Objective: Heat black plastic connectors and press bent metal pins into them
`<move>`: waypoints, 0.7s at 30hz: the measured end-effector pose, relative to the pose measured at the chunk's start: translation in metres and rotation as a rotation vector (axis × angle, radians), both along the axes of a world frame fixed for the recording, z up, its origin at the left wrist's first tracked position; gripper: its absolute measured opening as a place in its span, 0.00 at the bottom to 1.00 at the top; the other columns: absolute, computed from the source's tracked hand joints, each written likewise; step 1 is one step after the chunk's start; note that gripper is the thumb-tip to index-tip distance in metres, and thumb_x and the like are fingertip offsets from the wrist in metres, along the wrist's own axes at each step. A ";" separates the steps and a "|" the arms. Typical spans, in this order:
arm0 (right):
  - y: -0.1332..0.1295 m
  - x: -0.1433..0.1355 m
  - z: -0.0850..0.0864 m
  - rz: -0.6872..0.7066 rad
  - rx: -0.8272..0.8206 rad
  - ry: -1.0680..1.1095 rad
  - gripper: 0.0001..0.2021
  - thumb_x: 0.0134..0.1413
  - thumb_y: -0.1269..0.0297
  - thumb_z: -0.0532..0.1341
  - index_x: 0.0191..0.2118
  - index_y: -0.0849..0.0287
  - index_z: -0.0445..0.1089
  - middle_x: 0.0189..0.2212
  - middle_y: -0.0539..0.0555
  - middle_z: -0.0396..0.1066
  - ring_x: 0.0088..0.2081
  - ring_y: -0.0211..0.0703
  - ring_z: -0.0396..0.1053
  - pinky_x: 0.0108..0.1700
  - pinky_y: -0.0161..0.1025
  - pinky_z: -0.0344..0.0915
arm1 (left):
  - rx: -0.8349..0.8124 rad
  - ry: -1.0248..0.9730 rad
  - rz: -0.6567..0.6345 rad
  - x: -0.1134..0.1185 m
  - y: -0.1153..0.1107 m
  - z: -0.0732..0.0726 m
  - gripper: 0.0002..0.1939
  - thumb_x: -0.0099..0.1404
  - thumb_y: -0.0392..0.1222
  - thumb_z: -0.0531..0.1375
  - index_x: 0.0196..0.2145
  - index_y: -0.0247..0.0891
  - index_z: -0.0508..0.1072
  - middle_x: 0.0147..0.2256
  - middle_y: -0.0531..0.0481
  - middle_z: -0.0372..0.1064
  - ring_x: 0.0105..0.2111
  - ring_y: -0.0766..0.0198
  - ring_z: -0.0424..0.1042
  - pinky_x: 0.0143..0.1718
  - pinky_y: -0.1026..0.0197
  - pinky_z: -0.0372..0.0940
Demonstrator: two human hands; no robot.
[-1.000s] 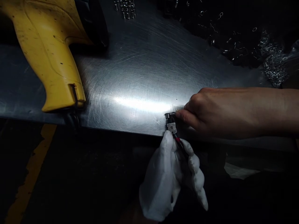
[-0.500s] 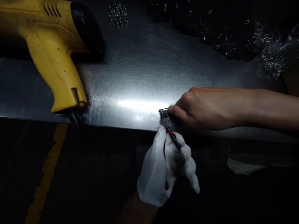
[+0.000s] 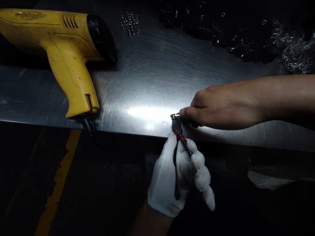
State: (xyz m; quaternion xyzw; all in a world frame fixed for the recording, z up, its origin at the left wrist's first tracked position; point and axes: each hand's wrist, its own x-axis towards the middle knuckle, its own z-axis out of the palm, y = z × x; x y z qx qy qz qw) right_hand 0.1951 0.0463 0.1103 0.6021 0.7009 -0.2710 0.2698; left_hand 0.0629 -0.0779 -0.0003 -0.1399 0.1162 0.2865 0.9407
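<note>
My left hand (image 3: 169,177), in a white glove, comes up from the bottom, palm upward, and is wrapped round a pair of small pliers (image 3: 177,126) with black and red handles. The jaws point away over the table edge and meet a small shiny metal piece (image 3: 173,116). My bare right hand (image 3: 209,106) reaches in from the right, thumb and forefinger pinched at the same metal piece. What lies inside that pinch is mostly hidden by the fingers.
A yellow heat gun (image 3: 71,65) lies on the metal table (image 3: 147,78) at left. Behind stand several small metal pins (image 3: 130,23). Dark parts (image 3: 233,42) and a heap of shiny metal pieces (image 3: 295,49) are at back right. The table's front edge runs below my hands.
The whole view has shifted slightly, so the table's things sit lower and further right. My right hand's wrist is angled higher. The pliers are still in my left hand, their handles apart.
</note>
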 end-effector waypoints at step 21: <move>0.003 0.004 -0.005 0.048 -0.113 0.063 0.28 0.67 0.43 0.46 0.24 0.56 0.66 0.21 0.54 0.68 0.18 0.40 0.63 0.22 0.41 0.60 | -0.007 0.157 0.017 0.000 -0.004 0.004 0.27 0.76 0.58 0.41 0.40 0.36 0.71 0.26 0.49 0.70 0.19 0.61 0.71 0.18 0.52 0.73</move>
